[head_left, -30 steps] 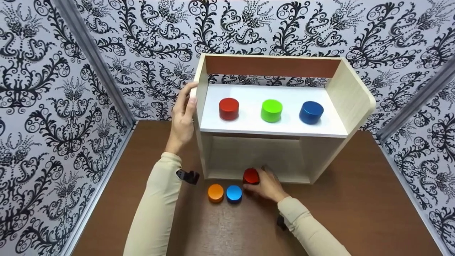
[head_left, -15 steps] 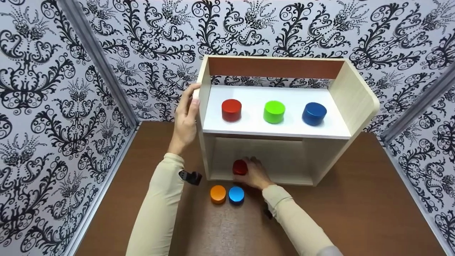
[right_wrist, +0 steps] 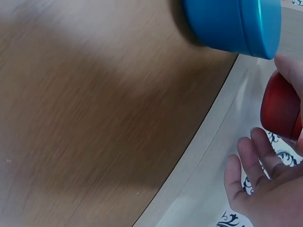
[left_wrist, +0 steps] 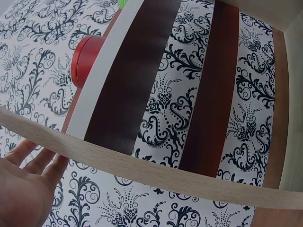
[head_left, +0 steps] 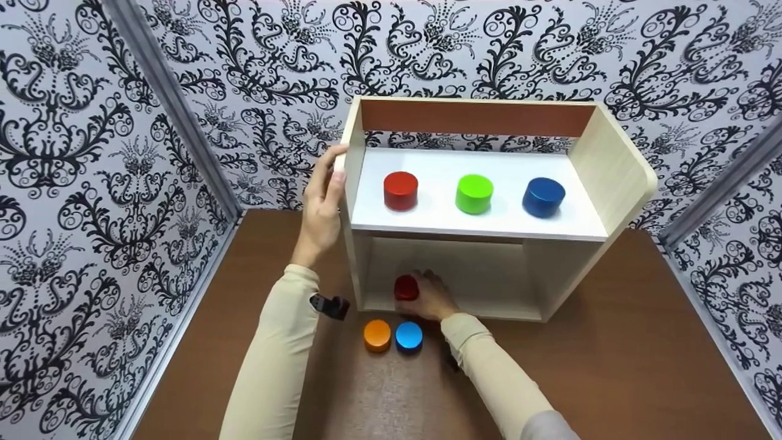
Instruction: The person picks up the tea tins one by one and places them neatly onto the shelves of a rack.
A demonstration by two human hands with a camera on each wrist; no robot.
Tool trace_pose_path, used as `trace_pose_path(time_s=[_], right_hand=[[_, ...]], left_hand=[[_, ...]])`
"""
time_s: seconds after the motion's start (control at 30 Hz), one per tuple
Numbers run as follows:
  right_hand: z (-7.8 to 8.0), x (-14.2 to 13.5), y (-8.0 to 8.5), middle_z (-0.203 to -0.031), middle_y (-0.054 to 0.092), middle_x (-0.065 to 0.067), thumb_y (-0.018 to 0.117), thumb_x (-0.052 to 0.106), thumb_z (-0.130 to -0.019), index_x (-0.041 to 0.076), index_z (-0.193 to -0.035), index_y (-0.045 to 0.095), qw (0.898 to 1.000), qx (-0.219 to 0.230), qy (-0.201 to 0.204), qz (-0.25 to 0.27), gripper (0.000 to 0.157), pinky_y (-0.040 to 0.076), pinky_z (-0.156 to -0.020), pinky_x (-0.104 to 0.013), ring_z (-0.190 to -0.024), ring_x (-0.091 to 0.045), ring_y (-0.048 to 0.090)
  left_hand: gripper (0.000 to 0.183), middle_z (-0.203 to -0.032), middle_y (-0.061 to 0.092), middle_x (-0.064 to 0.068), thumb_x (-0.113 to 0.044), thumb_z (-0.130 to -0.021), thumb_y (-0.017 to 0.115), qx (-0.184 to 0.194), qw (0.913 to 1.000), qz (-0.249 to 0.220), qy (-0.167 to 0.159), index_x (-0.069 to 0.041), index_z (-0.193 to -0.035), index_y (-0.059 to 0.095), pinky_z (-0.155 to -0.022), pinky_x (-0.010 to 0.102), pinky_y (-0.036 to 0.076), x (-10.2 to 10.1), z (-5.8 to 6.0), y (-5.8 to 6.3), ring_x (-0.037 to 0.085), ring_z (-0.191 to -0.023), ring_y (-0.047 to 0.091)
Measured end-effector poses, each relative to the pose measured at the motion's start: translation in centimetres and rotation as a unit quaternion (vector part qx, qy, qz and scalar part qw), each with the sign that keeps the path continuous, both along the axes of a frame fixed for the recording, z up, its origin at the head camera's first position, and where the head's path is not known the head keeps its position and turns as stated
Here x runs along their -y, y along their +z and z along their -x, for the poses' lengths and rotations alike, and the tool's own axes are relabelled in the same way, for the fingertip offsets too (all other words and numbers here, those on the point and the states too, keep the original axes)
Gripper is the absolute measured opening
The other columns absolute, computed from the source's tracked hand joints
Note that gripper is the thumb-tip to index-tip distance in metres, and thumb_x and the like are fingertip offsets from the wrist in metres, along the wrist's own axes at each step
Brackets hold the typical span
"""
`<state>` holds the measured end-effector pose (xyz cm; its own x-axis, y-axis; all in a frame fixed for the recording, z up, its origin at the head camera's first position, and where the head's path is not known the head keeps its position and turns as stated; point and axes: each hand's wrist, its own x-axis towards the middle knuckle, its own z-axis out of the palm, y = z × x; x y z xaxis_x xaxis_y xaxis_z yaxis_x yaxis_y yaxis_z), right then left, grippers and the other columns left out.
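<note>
A pale wooden shelf unit (head_left: 617, 165) stands on the brown table. My left hand (head_left: 322, 211) holds the front edge of its left side panel (left_wrist: 142, 168), fingers against the outer side. Inside the lower compartment, near the left, my right hand (head_left: 432, 296) grips a small red round container (head_left: 406, 287) between thumb and index finger. In the right wrist view the other fingers (right_wrist: 234, 175) spread away from this red container (right_wrist: 279, 106). Just in front of the shelf, an orange round container (head_left: 377, 335) and a light-blue one (head_left: 409, 337) sit side by side on the table.
On the white upper board (head_left: 507, 160) stand a red container (head_left: 401, 190), a green one (head_left: 474, 194) and a dark-blue one (head_left: 544, 197) in a row. Patterned walls (head_left: 275, 67) close off the back and sides of the table (head_left: 641, 342).
My right hand has carried the red container from the shelf's front edge into the lower compartment and leftward. The left hand keeps its hold; the whole view has shifted slightly.
</note>
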<state>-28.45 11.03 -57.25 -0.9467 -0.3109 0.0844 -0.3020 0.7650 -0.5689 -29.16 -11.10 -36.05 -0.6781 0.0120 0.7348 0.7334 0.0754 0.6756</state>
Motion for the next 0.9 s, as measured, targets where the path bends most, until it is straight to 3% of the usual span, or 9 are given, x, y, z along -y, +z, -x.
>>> trace_pose_path(time_s=[0.17, 0.37, 0.57, 0.77, 0.9], right_hand=[[0.3, 0.0, -0.2, -0.127, 0.056, -0.024, 0.085, 0.040, -0.076, -0.004, -0.140, 0.053, 1.000, 0.000, 0.001, -0.009, 0.084, 0.048, -0.100, -0.055, -0.112, -0.042, 0.055], [0.7, 0.3, -0.5, -0.120, 0.059, -0.022, 0.084, 0.039, -0.076, 0.000, -0.136, 0.056, 1.000, 0.004, -0.003, -0.023, 0.077, 0.051, -0.090, -0.059, -0.109, -0.041, 0.056], [0.8, 0.6, -0.6, -0.122, 0.057, -0.023, 0.085, 0.037, -0.077, 0.000, -0.138, 0.054, 0.999, 0.013, -0.015, -0.034, 0.078, 0.050, -0.091, -0.061, -0.111, -0.042, 0.055], [1.0, 0.8, -1.2, -0.121, 0.057, -0.024, 0.085, 0.039, -0.076, 0.002, -0.138, 0.054, 0.999, 0.001, -0.021, -0.048, 0.078, 0.050, -0.091, -0.061, -0.110, -0.043, 0.054], [1.3, 0.8, -1.8, -0.121, 0.057, -0.024, 0.084, 0.041, -0.076, 0.004, -0.138, 0.055, 0.998, -0.005, -0.028, -0.053, 0.078, 0.050, -0.090, -0.062, -0.110, -0.043, 0.054]], left_hand=[[0.040, -0.082, 0.044, 0.007, -0.019, -0.105, 0.043, -0.002, 0.9999, 0.006, 0.013, -0.005, -0.141, 0.051, -0.068, 0.031, 0.044, -0.1, -0.1, 0.1, 0.027, -0.074, 0.045], [0.039, -0.102, 0.052, 0.026, -0.015, -0.105, 0.042, -0.008, 0.9999, -0.007, -0.005, 0.000, -0.141, 0.049, -0.081, 0.034, 0.047, -0.1, -0.1, 0.1, 0.037, -0.088, 0.051], [0.040, -0.092, 0.046, 0.022, -0.016, -0.105, 0.042, -0.004, 1.0000, 0.002, 0.005, -0.001, -0.141, 0.049, -0.077, 0.031, 0.044, -0.1, -0.1, 0.0, 0.028, -0.083, 0.047], [0.040, -0.116, 0.053, 0.031, -0.016, -0.104, 0.041, -0.007, 1.0000, -0.001, 0.002, 0.000, -0.141, 0.049, -0.083, 0.034, 0.047, 0.0, 0.0, -0.1, 0.040, -0.093, 0.052], [0.040, -0.115, 0.052, 0.032, -0.016, -0.105, 0.041, -0.007, 1.0000, -0.002, -0.002, 0.000, -0.141, 0.049, -0.082, 0.034, 0.048, 0.0, 0.1, -0.1, 0.041, -0.093, 0.052]])
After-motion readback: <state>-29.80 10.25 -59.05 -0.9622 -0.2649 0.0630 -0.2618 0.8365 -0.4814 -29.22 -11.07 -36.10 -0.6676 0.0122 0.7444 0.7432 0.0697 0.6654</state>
